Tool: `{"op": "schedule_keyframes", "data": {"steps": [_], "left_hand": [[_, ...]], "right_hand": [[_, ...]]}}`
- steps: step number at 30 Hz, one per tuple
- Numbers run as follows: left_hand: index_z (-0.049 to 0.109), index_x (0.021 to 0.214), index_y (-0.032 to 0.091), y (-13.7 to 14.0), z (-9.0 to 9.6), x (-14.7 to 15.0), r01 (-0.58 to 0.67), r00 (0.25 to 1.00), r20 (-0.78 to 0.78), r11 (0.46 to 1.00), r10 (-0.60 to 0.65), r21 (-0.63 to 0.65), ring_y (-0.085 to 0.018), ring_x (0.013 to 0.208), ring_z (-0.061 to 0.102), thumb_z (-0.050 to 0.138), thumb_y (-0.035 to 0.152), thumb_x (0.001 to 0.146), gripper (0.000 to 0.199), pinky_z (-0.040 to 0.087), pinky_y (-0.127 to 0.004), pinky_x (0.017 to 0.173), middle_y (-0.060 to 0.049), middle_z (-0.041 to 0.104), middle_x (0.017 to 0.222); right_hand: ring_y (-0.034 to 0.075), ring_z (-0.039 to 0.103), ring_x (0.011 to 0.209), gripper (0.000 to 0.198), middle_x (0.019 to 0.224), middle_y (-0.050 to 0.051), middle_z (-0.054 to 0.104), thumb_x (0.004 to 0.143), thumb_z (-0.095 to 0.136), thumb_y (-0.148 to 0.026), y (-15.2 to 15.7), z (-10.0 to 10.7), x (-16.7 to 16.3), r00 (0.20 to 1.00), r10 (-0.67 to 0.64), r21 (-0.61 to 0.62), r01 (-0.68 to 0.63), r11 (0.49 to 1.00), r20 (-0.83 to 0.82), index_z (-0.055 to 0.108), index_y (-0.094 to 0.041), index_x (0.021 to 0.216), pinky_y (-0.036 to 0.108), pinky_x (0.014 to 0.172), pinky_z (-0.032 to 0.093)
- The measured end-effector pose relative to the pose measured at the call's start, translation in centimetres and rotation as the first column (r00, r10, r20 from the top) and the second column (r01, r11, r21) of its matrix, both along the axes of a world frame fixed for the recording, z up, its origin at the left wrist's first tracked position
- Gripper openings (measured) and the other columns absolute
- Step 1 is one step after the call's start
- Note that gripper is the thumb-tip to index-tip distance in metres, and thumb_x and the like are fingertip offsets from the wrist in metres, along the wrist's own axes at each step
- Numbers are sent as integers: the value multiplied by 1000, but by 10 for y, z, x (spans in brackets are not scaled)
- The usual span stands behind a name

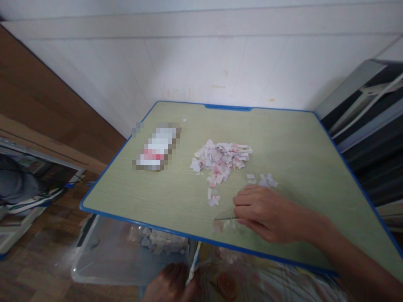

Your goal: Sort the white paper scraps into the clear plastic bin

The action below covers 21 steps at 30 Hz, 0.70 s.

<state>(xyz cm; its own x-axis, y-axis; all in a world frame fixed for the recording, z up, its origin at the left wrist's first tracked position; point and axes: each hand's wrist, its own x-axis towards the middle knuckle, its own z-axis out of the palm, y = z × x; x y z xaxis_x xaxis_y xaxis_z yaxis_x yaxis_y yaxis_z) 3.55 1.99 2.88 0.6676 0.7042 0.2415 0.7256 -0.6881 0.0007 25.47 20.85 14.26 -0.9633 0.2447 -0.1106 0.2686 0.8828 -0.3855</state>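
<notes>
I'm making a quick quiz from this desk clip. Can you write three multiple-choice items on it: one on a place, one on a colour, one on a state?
1. Where is the main pile of paper scraps?
A. On the floor
B. Near the middle of the desk
C. On the wall

2. What colour is the desk's edge trim?
A. Blue
B. Red
C. Black

3. What is the right hand doing?
A. Raised in the air
B. Resting on the desk beside a few scraps
C. Inside the clear bin

Answers: 1 B, the heap lies mid-desk. 2 A, a blue band rims the top. 3 B, it lies palm-down on the surface.
</notes>
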Motion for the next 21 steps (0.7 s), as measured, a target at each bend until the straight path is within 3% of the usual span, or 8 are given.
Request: {"op": "schedule_keyframes", "data": {"steps": [4, 7, 10, 12, 16, 21], "left_hand": [[50, 92, 12, 0, -3, -1, -4, 1000, -1, 1000, 4, -27, -17, 42, 55, 42, 2, 63, 31, 47, -26, 38, -2, 57, 54], [50, 91, 12, 0, -5, -2, -5, 1000, -1, 1000, 5, -10, -16, 43, 55, 41, 2, 65, 30, 46, -25, 39, -2, 57, 55], [50, 90, 14, -1, -6, -3, -24, 1000, 14, 1000, 24, 0, -16, 42, 54, 39, 2, 65, 30, 45, -24, 38, 0, 56, 53], [50, 90, 15, -1, -6, -3, -30, 999, 17, 999, 30, 10, -16, 42, 54, 38, 2, 64, 32, 46, -25, 39, -1, 57, 54], [50, 91, 14, 0, -5, -2, -17, 1000, -6, 999, 17, 32, -16, 43, 55, 41, 3, 60, 35, 46, -24, 40, -1, 58, 55], [49, 91, 15, -1, -7, -1, -20, 1000, -21, 1000, 20, 22, -16, 41, 53, 50, 5, 53, 39, 45, -24, 38, 1, 58, 54]], "right_hand": [[14, 45, 66, 16, 66, 1, 52, 81, 41, -14, -1, 7, 4, 1000, 20, -43, -21, 999, -12, 47, -18, 66, 29, 66, 31], [13, 45, 66, 19, 66, 1, 51, 85, 39, -18, 3, 14, 15, 990, -106, -58, 101, 993, -98, 46, -18, 66, 28, 64, 31], [11, 43, 57, 24, 60, -1, 46, 86, 39, -23, 5, 16, 35, 921, -346, -109, 331, 937, -178, 43, -18, 63, 25, 56, 31], [10, 42, 52, 25, 57, -2, 45, 86, 40, -26, 2, 12, 49, 873, -472, -161, 452, 877, -124, 43, -18, 62, 23, 52, 31], [12, 46, 54, 27, 58, 0, 48, 85, 38, -27, -11, -4, 67, 833, -552, -137, 552, 823, 43, 43, -18, 61, 25, 52, 33], [14, 46, 54, 24, 57, 1, 50, 83, 39, -26, -16, -15, 60, 796, -605, -60, 605, 794, 24, 45, -18, 61, 26, 53, 32]]}}
